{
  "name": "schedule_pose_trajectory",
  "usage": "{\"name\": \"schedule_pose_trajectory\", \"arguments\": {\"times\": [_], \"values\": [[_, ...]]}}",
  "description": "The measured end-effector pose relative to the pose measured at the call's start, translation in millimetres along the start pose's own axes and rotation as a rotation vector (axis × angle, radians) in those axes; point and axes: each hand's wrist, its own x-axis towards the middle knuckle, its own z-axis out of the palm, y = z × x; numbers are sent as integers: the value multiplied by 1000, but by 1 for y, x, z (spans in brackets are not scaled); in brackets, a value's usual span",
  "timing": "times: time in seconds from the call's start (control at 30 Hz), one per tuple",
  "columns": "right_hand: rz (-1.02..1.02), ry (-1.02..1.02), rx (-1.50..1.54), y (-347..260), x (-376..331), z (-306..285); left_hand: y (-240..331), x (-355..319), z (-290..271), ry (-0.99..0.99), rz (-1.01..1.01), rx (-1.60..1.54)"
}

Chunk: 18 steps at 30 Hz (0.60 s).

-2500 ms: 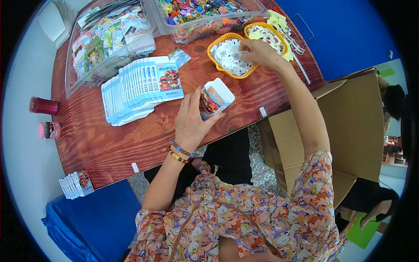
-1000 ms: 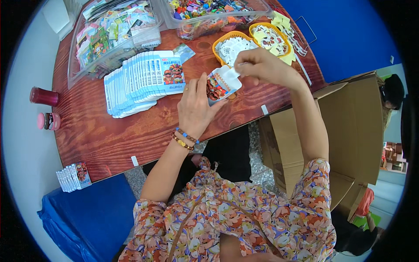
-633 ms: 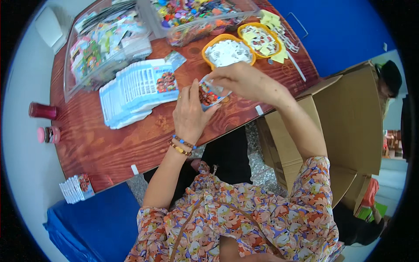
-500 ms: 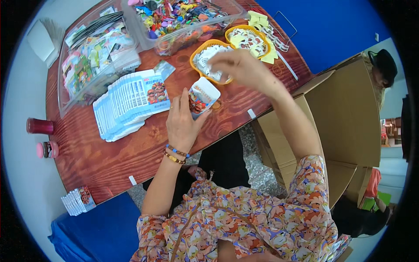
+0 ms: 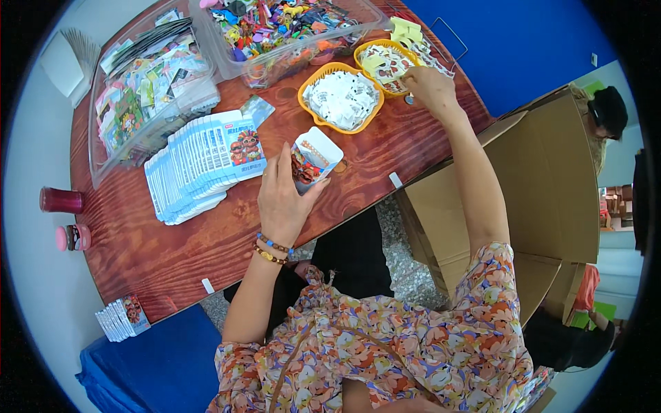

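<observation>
My left hand (image 5: 282,195) is closed around a small open carton (image 5: 315,160), white and blue with a colourful cartoon print. Its top flap is up and its mouth faces away from me. My right hand (image 5: 432,91) reaches to the near right rim of the far yellow basket (image 5: 359,60), which holds printed slips and pale yellow paper. Its fingertips are drawn together there; whatever they pinch is hidden. Closer to me stands another yellow basket (image 5: 381,107), filled with small white printed packets. Left of the carton lies a fanned stack of flat blue-and-white cartons (image 5: 200,162).
Two clear plastic bins stand at the back, one with colourful small toys (image 5: 289,27), the other with packets (image 5: 148,93). A dark red jar (image 5: 62,200) and a pink-lidded jar (image 5: 74,237) sit at left. Large cardboard boxes (image 5: 544,179) stand at right, with other people beyond.
My right hand has moved from above the nearer yellow basket, right and away, to the far one. My left hand still holds the carton, shifted slightly.
</observation>
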Motion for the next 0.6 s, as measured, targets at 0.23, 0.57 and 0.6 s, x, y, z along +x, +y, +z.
{"name": "schedule_pose_trajectory", "arguments": {"times": [0.23, 0.57, 0.6], "values": [[35, -36, 870, -13, -34, -39, 3, -4, 2, 47, 18, 88], [-448, -128, 542, -137, -114, -58, 5, -12, 0, 102, 48, 122], [-449, -130, 547, -140, -116, -56, 5, -13, 1, 116, 54, 132]]}}
